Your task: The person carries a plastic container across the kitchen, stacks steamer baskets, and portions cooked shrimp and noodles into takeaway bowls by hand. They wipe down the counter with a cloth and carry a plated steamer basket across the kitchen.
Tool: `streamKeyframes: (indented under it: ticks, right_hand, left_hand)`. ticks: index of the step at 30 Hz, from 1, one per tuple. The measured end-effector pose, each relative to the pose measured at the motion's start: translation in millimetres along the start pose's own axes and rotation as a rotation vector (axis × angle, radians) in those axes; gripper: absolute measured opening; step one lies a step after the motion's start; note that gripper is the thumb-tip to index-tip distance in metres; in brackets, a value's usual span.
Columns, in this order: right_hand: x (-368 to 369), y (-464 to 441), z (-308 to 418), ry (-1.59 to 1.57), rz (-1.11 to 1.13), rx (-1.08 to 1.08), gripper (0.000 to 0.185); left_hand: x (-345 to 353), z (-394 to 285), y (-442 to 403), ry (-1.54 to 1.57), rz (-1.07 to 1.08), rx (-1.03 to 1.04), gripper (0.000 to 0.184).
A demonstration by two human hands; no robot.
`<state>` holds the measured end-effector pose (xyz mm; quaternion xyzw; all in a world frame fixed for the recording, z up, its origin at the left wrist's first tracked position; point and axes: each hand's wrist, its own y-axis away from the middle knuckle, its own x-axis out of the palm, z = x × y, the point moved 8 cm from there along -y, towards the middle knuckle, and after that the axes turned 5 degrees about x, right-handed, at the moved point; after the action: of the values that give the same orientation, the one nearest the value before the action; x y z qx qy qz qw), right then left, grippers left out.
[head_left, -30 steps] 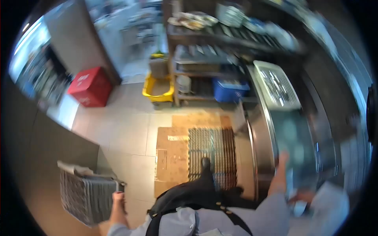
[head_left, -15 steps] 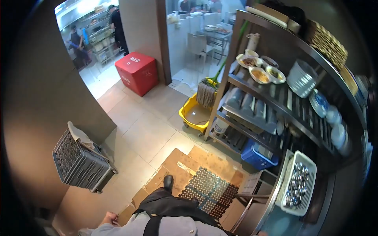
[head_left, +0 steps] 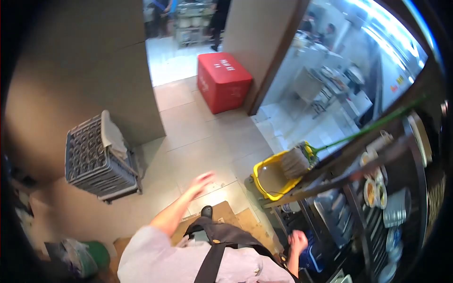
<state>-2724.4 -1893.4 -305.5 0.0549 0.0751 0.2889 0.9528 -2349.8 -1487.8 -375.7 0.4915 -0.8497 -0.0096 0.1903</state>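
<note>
My left hand (head_left: 202,185) reaches out in front of me above the tiled floor (head_left: 200,153). It is slightly blurred, its fingers look stretched out, and I see nothing in it. Low on the right, my right hand (head_left: 297,241) is beside the metal shelf rack (head_left: 351,177), near a blue basket (head_left: 311,258) on its lower part. The fingers of that hand are curled in, with no object showing. Whether it touches the rack I cannot tell. Under my black shoe (head_left: 206,211) lies flattened cardboard (head_left: 225,214).
Grey dish racks (head_left: 101,165) stand stacked on a wheeled base at left, a cloth (head_left: 113,137) over them. Ahead are a red box (head_left: 224,82) and a yellow mop bucket (head_left: 271,177) with a mop (head_left: 296,162). A green bin (head_left: 96,257) is at lower left. People stand beyond the doorway.
My view has swung left, so the red box, bucket and shelf rack appear farther right. My left hand has risen forward from my side. My right hand has come into view.
</note>
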Motion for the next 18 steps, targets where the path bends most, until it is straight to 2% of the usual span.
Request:
streamKeyframes:
  ticks: [1, 2, 3, 4, 5, 6, 7, 8, 9, 10, 11, 12, 13, 14, 15, 16, 17, 18]
  right_hand:
    - [91, -37, 46, 0.065, 0.150, -0.091, 0.014]
    - [168, -75, 69, 0.042, 0.348, -0.078, 0.013]
    - [251, -89, 111, -0.159, 0.446, 0.038, 0.025]
    - [319, -105, 144, -0.249, 0.717, 0.116, 0.033]
    - [378, -112, 180, -0.263, 0.891, 0.141, 0.041]
    - [421, -152, 176, -0.230, 1.051, 0.043, 0.045]
    - [449, -181, 173, -0.171, 0.968, 0.059, 0.046]
    - [485, -188, 191, -0.277, 1.116, 0.131, 0.047]
    - [519, -192, 215, -0.068, 1.084, -0.051, 0.048]
    - [552, -238, 197, 0.088, 1.062, -0.207, 0.036]
    - [580, -260, 187, 0.481, 1.116, -0.452, 0.034]
    - [608, -282, 178, 0.835, 1.133, -0.747, 0.033]
    - [625, -313, 165, 0.751, 1.094, -0.719, 0.024]
    - [638, -348, 150, 0.672, 1.044, -0.674, 0.022]
    - [650, -399, 125, 0.586, 1.108, -0.513, 0.020]
    - [663, -452, 98, 0.499, 1.153, -0.350, 0.020]
    - [654, -444, 143, 0.385, 1.065, -0.135, 0.015]
    - [643, -414, 203, 0.244, 0.951, 0.061, 0.019]
  left_hand:
    - [65, -67, -37, 0.240, 0.179, 0.064, 0.053]
    - [116, -123, -63, 0.301, 0.353, 0.096, 0.054]
    - [158, -161, -88, 0.449, 0.498, 0.114, 0.054]
    - [189, -184, -118, 0.578, 0.590, 0.103, 0.050]
    - [198, -199, -148, 0.394, 0.556, 0.201, 0.048]
    - [207, -214, -177, 0.198, 0.511, 0.293, 0.047]
    - [219, -228, -204, 0.008, 0.455, 0.372, 0.046]
    - [199, -246, -248, -0.148, 0.352, 0.736, 0.043]
    - [177, -246, -280, 0.108, 0.507, 0.496, 0.049]
    - [141, -260, -308, -0.359, 0.313, 0.551, 0.061]
    - [110, -259, -337, -0.610, 0.378, 0.455, 0.066]
    - [59, -278, -339, -0.952, 0.236, 0.516, 0.067]
    - [17, -297, -327, -1.296, 0.122, 0.551, 0.068]
    - [-42, -316, -317, -1.461, -0.049, 0.532, 0.061]
    - [-128, -277, -377, -1.420, -0.195, 0.645, 0.059]
    - [-216, -243, -391, -1.023, -0.233, 0.182, 0.058]
    - [-308, -191, -390, -0.988, -0.427, 0.410, 0.058]
    - [-364, -165, -345, -0.940, -0.644, 0.159, 0.056]
